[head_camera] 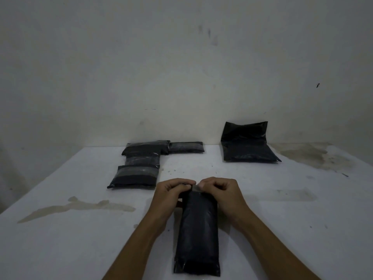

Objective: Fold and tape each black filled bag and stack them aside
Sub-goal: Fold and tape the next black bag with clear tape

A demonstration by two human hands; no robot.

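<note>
Both hands pinch the far end of a long, narrow, black glossy plastic filled bag (196, 235) that lies lengthwise at six o'clock on the tabletop: the left hand (172, 191) curls its fingers over the bag's top-left corner, the right hand (219, 191) curls over the top-right, thumbs nearly meeting above the fold. A small pale strip shows between the thumbs; whether it is tape cannot be told.

By size: the grey-white wall (181, 67), smudged with dark marks, fills the upper half. The white, stained tabletop (282, 219) carries a long tan stain at nine o'clock and a brownish patch at two o'clock. An unfolded black plastic bag (249, 147) lies at one o'clock, its empty top flap propped upright against the wall. At eleven o'clock sit four folded black bags banded with clear shiny tape (139, 164): three overlap in a column running toward the wall, and the fourth lies just beside the farthest one, on its right.

No labels or writing can be read on any bag. Nothing lies between the hands and the other bags.
</note>
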